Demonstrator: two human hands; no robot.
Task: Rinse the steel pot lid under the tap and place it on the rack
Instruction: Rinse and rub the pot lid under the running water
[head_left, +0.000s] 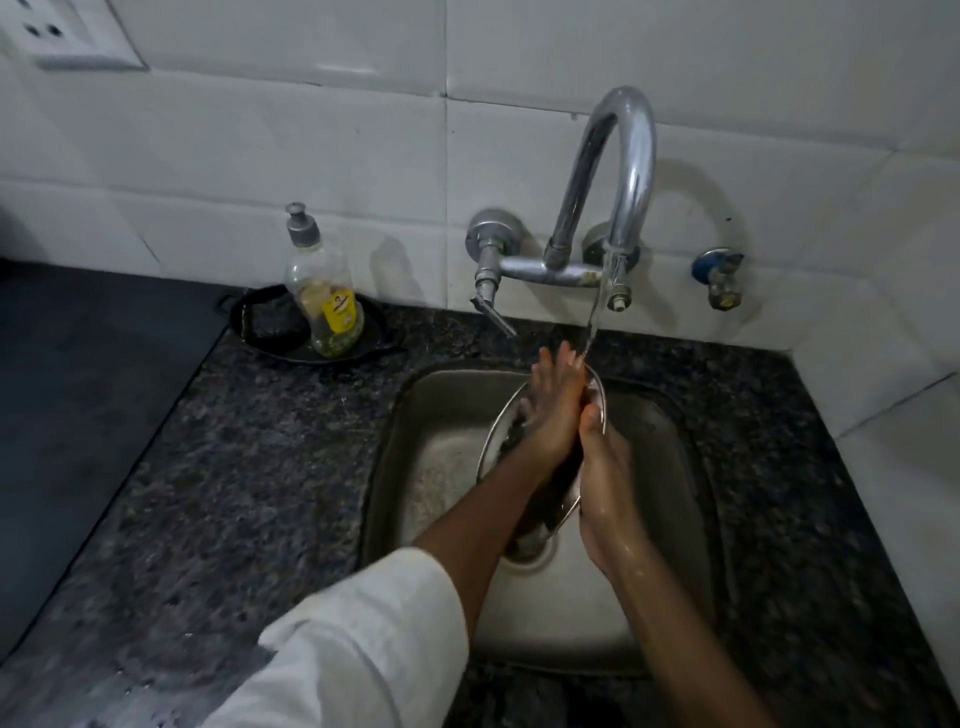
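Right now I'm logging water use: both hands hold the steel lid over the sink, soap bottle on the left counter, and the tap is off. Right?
Not quite: the tap is running, its stream landing on the left hand, as the head view shows. Otherwise correct: both hands, the right hand included, hold the steel lid over the sink, soap bottle on the left counter.

White wall tiles (311, 156) rise beyond the hands, with a socket plate (67, 36) far up to their left. Speckled dark granite counter (234, 467) spreads to both sides of them, dimly lit.
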